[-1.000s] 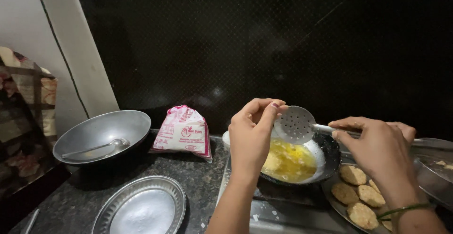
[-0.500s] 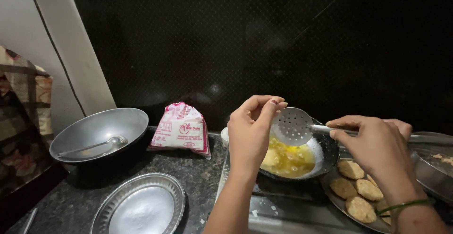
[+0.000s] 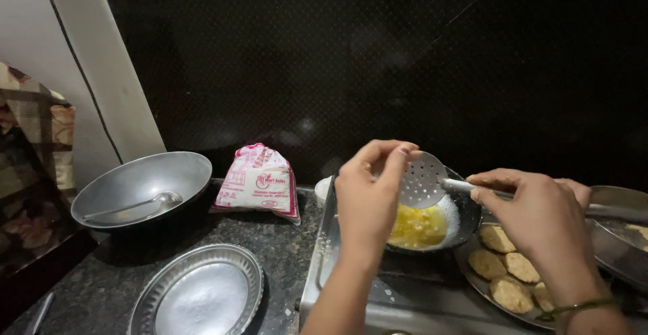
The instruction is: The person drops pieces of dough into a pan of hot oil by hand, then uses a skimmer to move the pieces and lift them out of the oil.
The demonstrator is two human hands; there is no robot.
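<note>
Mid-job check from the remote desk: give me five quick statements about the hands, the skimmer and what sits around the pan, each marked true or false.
1. The right hand holds the perforated skimmer by its handle. True.
2. The left hand rests on the pink bag. False: its fingers touch the skimmer's rim.
3. The dark pan holds yellow liquid. True.
4. The round patties lie in the pan. False: they lie on a plate beside it.
5. A spoon lies in the grey bowl. True.
</note>
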